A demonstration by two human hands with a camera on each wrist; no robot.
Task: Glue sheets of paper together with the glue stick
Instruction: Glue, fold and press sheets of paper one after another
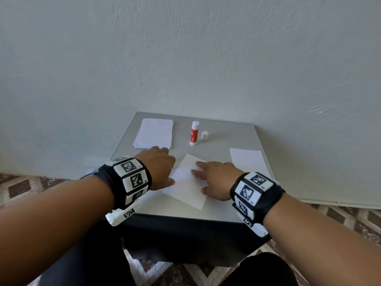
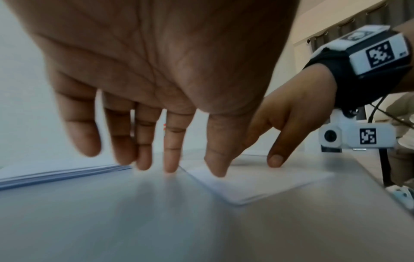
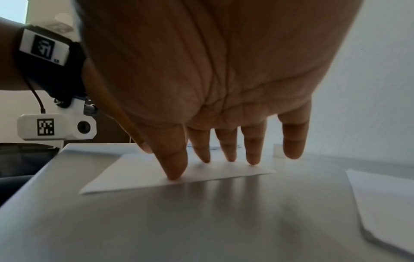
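Note:
A white sheet lies askew on the grey table between my hands. My right hand presses on it with straight fingers and thumb. My left hand is flat at the sheet's left edge, its thumb tip on the sheet, the other fingers just above the table. A red and white glue stick stands uncapped at the back, its white cap beside it. Another sheet lies at the right.
A stack of white paper lies at the table's back left, just beyond my left hand. A pale wall rises right behind the table. The floor below is patterned tile, and my knees are under the table's near edge.

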